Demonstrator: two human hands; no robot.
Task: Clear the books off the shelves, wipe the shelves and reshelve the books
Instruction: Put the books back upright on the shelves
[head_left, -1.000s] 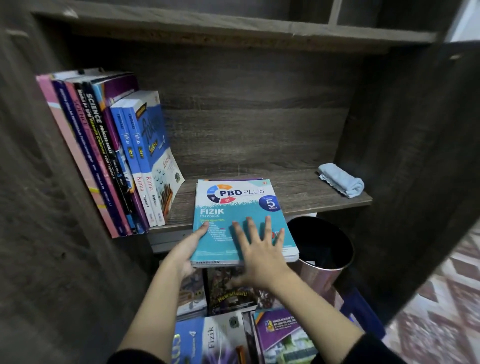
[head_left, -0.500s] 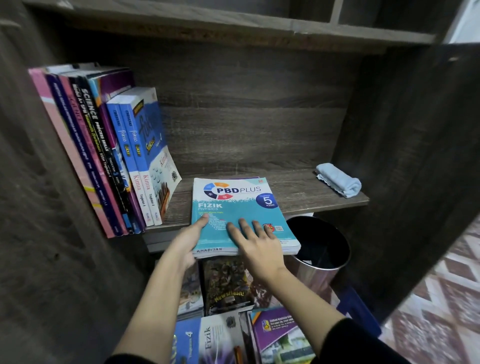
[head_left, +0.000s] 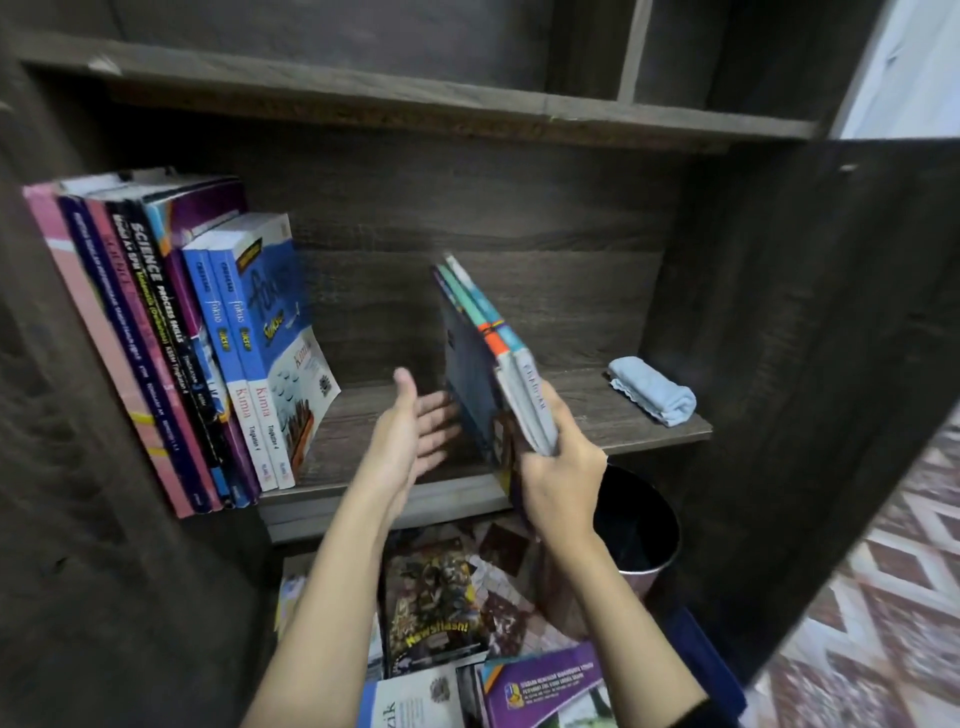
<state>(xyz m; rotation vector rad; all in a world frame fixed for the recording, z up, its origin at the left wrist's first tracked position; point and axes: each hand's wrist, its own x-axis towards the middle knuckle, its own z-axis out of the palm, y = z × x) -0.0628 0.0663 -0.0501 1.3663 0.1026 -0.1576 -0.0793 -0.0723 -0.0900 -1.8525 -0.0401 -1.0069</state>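
Blue "fokus Kimia" books, "Newsflash!" magazine below

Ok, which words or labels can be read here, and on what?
"SCIENCE PROCESS SKILLS": black spine, left.
"fokus", "Kimia": both blue spines.
"Newsflash!": magazine, lower middle.
"zik", cut off: white book, bottom edge.
Blurred, unreadable: held books in the right hand; purple booklet small print.
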